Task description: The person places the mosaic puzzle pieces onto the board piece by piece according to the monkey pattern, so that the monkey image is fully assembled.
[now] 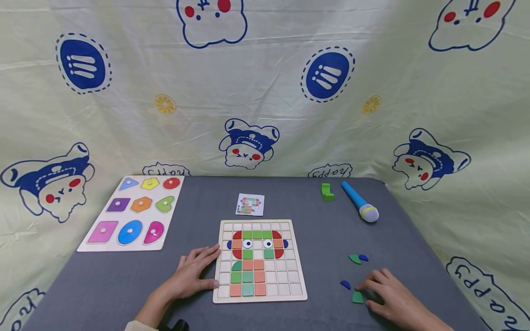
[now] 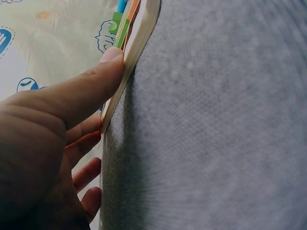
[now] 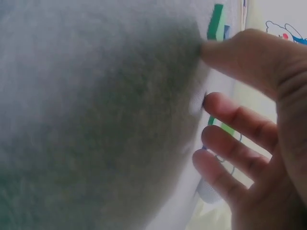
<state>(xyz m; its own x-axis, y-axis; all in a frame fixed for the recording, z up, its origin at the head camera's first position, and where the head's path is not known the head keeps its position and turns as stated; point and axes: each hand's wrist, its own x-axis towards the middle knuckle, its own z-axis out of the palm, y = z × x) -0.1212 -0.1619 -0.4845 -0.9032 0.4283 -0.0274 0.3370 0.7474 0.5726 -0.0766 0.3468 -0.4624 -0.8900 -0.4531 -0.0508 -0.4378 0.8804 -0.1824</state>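
Observation:
A square wooden grid board [image 1: 283,277] lies at the middle of the table, with colored tiles forming a pattern with two eye tiles. My left hand [image 1: 188,273] rests at its left edge, thumb and fingertips against the rim; in the left wrist view the thumb [image 2: 91,81] touches the board's side. My right hand [image 1: 387,294] is low over the table on the right, its fingertips close beside a green quarter-round tile [image 1: 358,298]. In the right wrist view its fingers [image 3: 237,117] are spread loosely, with a green tile [image 3: 217,23] beyond the thumb.
A blue half-round tile [image 1: 345,285] lies close by, with another green tile [image 1: 354,259] and blue tile [image 1: 363,258] farther back. A pattern card [image 1: 250,204] sits behind the board. Also there: a shape puzzle [image 1: 167,230], a green block [image 1: 327,192] and a toy microphone [image 1: 359,201].

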